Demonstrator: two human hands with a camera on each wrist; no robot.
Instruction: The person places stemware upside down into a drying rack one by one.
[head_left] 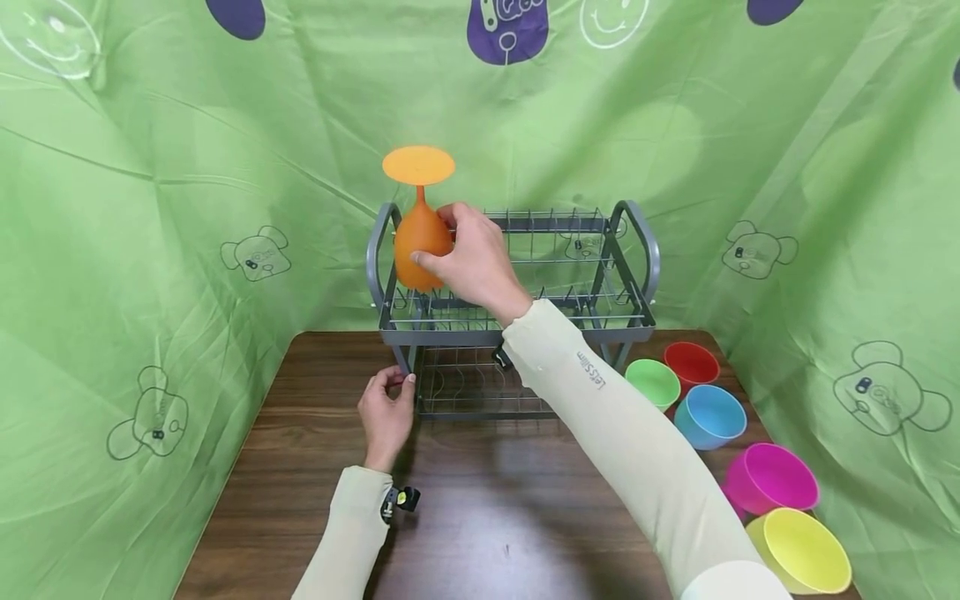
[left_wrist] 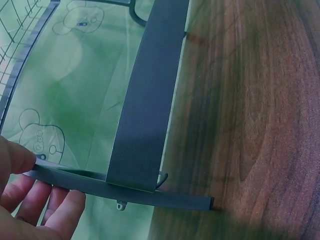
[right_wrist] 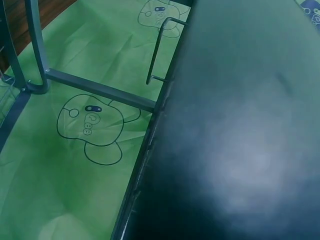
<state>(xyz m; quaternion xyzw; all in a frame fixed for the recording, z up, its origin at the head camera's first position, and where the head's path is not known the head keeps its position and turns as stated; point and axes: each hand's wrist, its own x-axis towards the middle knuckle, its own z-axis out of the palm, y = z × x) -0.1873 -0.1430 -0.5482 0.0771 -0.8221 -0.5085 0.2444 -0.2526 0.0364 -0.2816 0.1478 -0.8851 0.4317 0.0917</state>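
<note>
In the head view my right hand (head_left: 480, 258) holds an orange plastic goblet (head_left: 422, 242) by its bowl, thumb and fingers on its near side. The goblet is upside down, its round foot at the top, over the left end of the upper tier of a grey two-tier dish rack (head_left: 517, 337). Whether its rim touches the wires is hidden. Lower down, my left hand (head_left: 388, 412) grips the rack's left front leg. The left wrist view shows the thumb and curled fingers (left_wrist: 65, 212) around that grey bar (left_wrist: 135, 194). The right wrist view does not show the hand.
Right of the rack stand a green cup (head_left: 652, 383), a red cup (head_left: 692, 365) and a blue cup (head_left: 710, 417). Nearer are a magenta cup (head_left: 772, 477) and a yellow cup (head_left: 801, 552). Green printed cloth (head_left: 300, 150) surrounds the brown wooden table (head_left: 480, 517).
</note>
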